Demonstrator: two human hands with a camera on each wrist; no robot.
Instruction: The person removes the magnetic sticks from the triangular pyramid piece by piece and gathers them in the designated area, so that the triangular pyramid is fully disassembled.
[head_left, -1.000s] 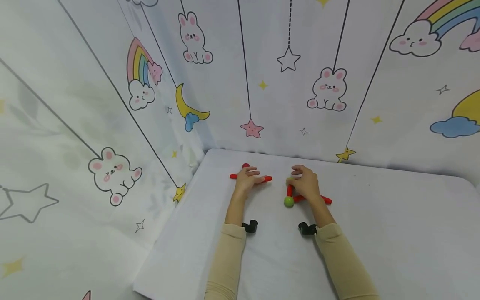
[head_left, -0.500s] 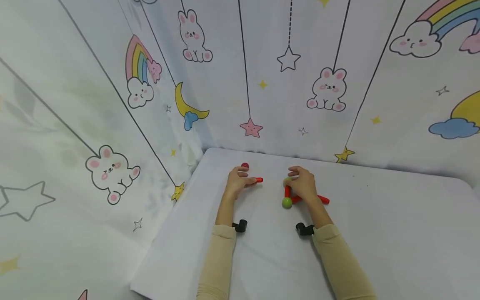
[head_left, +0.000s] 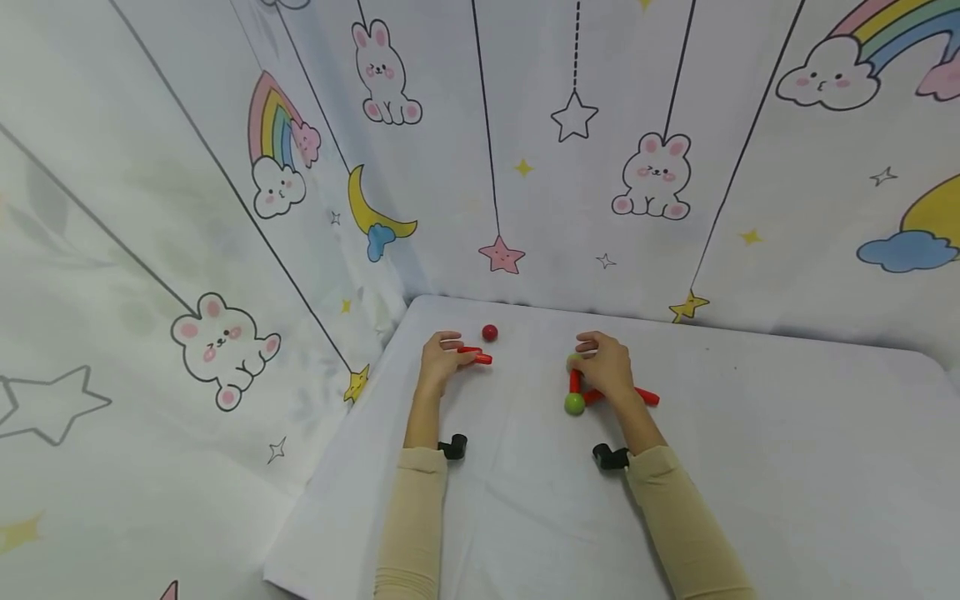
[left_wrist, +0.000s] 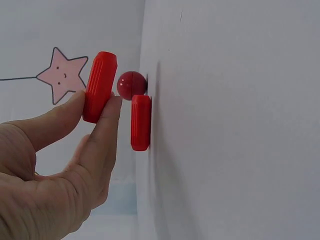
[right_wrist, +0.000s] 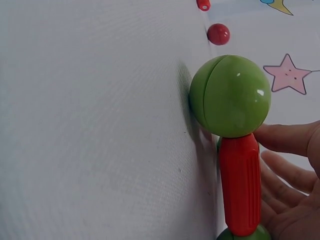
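Left hand [head_left: 441,360] pinching one red rod [left_wrist: 100,87], a second red rod [left_wrist: 141,122] and one red ball [left_wrist: 132,85] near it on the white table [head_left: 525,517]; right hand [head_left: 609,367] at three green balls [right_wrist: 230,95] joined with at least two further rods [right_wrist: 240,185], contact hidden, can't tell whether it grips

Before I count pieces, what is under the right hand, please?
A red stick and green ball show in the right wrist view; overhead, the right hand covers that ball.
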